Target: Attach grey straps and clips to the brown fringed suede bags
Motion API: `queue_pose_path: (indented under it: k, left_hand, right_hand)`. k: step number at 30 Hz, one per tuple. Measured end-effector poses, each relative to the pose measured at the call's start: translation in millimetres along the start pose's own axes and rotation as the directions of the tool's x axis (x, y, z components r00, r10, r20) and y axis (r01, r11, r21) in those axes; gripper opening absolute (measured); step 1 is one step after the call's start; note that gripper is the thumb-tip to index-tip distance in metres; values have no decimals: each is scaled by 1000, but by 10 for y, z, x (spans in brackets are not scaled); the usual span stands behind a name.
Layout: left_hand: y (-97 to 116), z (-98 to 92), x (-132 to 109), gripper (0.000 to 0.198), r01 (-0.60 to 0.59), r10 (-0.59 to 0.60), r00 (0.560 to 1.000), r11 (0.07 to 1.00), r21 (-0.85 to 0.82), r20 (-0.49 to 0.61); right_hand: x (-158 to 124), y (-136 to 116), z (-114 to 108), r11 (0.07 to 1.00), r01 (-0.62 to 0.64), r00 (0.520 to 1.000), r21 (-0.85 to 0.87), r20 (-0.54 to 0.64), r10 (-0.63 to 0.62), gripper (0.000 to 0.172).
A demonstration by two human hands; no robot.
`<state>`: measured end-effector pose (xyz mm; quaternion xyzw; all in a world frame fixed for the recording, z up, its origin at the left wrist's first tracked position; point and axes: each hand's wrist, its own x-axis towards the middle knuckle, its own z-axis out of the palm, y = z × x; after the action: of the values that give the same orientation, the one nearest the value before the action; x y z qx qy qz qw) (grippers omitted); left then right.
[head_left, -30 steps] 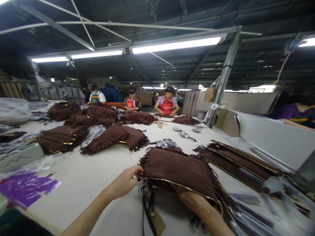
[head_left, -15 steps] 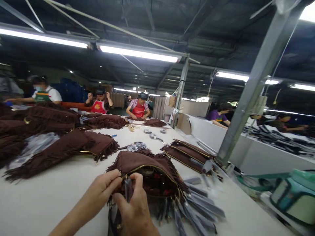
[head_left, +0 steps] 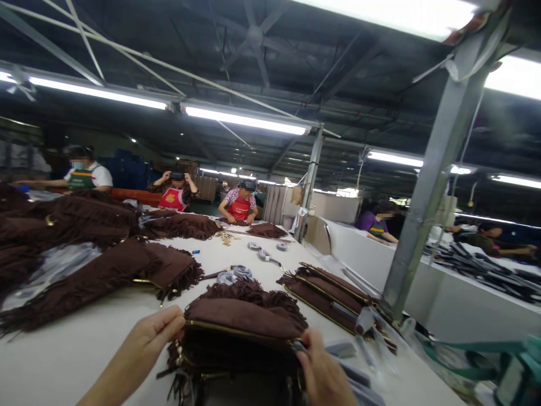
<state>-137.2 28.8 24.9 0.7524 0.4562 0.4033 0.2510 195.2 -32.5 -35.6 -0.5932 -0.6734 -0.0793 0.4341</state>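
One brown fringed bag (head_left: 240, 309) sits between the fingers of both hands, its mouth gaping. The left hand (head_left: 154, 337) has its fingers pinched shut on one end of the gold zip (head_left: 236, 329); the right hand (head_left: 324, 369) has its fingers curled closed round the other end. So the opening is done, and the zip is not yet closed; the inside is too dark to read. Beyond the right fingers lie about three stacked bags (head_left: 323, 292); ahead of both hands, five grey coils (head_left: 264, 255) and one blue object (head_left: 195, 252). Left of the left fingers, heaped bags (head_left: 84, 217) overlap beyond counting.
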Motion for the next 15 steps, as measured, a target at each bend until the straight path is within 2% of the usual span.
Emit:
queue_pose_path:
  k: [1,3,5,7,8,9,10,11,12,14,15]
  left_hand:
    - [-3,-1,-15,45,0,0,1000,1000,-11,17]
    - [53,30,-38,43,-11,12,999,999,-33,38]
    - [180,70,-25,41,-35,36,999,997,-73,18]
    - [353,91,36,38,-64,63,998,990,-129,-12]
    - [452,92,83,37,-78,76,997,985,-157,-19]
    - [558,90,138,36,-95,93,995,979,-181,-19]
    - [671,86,199,35,-116,115,993,973,-199,-16]
    - [790,81,265,35,-141,142,990,967,-210,-11]
    - [910,75,333,34,-171,173,985,962,-214,-11]
    - [1127,56,468,33,-235,234,972,951,-200,-31]
    - [1207,43,528,31,-268,261,963,946,-184,-63]
  right_hand:
    - [-57,229,-79,999,-27,999,-32,-23,26,9]
    - [-146,575,-220,997,-48,998,-67,38,51,10]
    - [-167,696,-339,992,-33,991,-123,125,49,13]
    - [-92,575,-405,976,43,990,-212,143,-12,14]
    - [-21,442,-408,963,99,989,-251,135,-66,29]
    - [67,278,-387,948,162,983,-275,126,-132,50]
    - [168,101,-344,939,218,973,-267,135,-188,69]
    - [278,-72,-287,933,275,956,-230,163,-242,81]
    - [397,-222,-225,936,301,945,-184,192,-266,81]
    - [665,-400,-127,949,307,926,-67,252,-281,54]
    - [817,-410,-110,956,292,921,-30,277,-273,42]
